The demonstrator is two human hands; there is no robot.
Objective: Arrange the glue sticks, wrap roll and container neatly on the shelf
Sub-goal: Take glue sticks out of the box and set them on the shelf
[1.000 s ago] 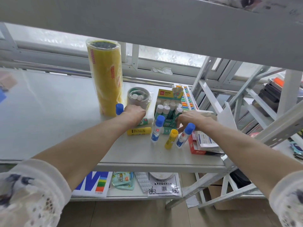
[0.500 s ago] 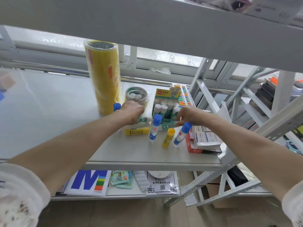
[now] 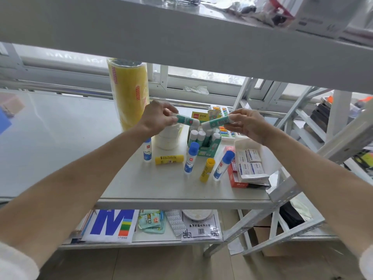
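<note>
Above the glue box (image 3: 203, 145), left hand (image 3: 156, 118) pinches one green stick (image 3: 186, 120), right hand (image 3: 245, 123) pinches another (image 3: 216, 122); tips nearly meet. Wrap roll (image 3: 129, 96) upright left of box, round container (image 3: 167, 138) between them. Loose sticks in front of box.

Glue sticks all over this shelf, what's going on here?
A person is tidying the shelf. Each hand holds one green-and-white glue stick in the air above the open green box: left hand on one stick, right hand on another. Blue-capped and yellow sticks stand or lie loose in front, with the yellow wrap roll upright behind.
</note>
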